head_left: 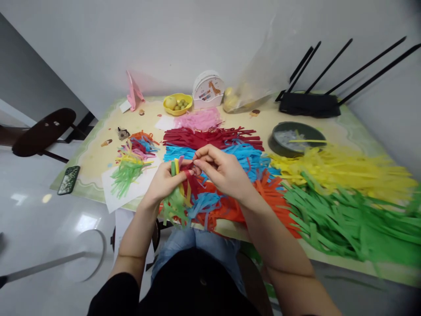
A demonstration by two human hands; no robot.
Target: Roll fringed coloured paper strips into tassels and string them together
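Beyond hands (pixel 226 172) pinching strips (pixel 174 202), white holder (pixel 205 103) lettered "DREAM"

Likely a home dining corner: a green-bordered tablecloth (pixel 94 166) with ice-cream prints spreads beside a pale wall (pixel 148 44), bearing a yellow fruit bowl (pixel 178 113), a giraffe-printed white holder (pixel 208 91) and a black multi-antenna router (pixel 309 104).

Soft, fairly even indoor light; white glare patches shine on the glossy floor (pixel 39 215). Wide-angle distortion stretches the router antennas (pixel 365 66), the upper right corner darkens, and the green strips (pixel 342 224) blur toward the right edge.
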